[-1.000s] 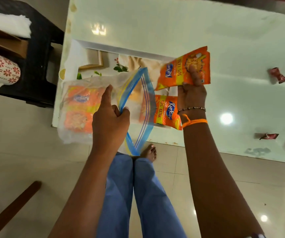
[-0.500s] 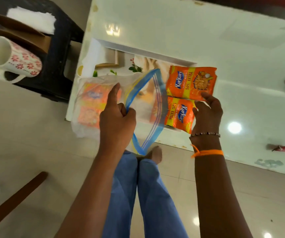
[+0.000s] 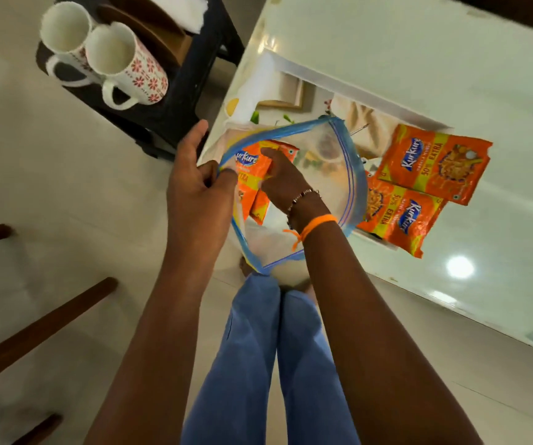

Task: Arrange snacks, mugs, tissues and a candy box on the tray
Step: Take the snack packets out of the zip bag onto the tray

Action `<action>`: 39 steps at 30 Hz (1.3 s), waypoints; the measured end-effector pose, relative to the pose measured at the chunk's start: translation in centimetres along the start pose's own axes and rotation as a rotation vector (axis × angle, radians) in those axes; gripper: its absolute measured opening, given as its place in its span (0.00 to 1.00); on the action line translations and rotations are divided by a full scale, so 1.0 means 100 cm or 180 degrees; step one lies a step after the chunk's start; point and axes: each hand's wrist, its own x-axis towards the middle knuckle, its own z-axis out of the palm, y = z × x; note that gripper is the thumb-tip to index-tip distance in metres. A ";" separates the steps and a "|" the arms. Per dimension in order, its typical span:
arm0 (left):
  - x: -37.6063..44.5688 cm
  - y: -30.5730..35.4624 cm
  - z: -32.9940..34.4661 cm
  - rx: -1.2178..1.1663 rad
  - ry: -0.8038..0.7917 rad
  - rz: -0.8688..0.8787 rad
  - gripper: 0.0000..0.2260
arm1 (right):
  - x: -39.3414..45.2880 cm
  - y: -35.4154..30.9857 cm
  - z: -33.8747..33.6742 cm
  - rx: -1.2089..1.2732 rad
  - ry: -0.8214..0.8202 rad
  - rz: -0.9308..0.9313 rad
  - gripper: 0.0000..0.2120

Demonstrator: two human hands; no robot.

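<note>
My left hand pinches the blue rim of a clear zip bag and holds its mouth wide. Inside the bag, my right hand grips an orange snack packet. Two more orange snack packets lie side by side on the printed tray, to the right of the bag. Two white mugs with red flowers lie on a black stool at the upper left, next to white tissues.
The tray rests on a glossy white table. A brown cardboard box sits on the black stool behind the mugs. Dark wooden chair legs stand at the lower left. My legs in blue jeans are below.
My right hand left the second packet on the tray beside the first, then went into the bag and took hold of a packet there. The view swung, bringing both mugs into sight.
</note>
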 end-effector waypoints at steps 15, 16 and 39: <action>0.005 -0.006 0.028 0.0426 -0.0386 0.0299 0.28 | -0.071 0.003 -0.057 0.0688 0.0966 -0.0097 0.10; 0.006 -0.007 0.033 0.0527 -0.0446 0.0327 0.27 | -0.081 0.005 -0.070 0.0808 0.1149 -0.0137 0.08; -0.004 -0.015 0.053 0.1440 -0.0551 0.0190 0.26 | 0.045 0.047 -0.162 0.1084 0.2452 -0.0157 0.12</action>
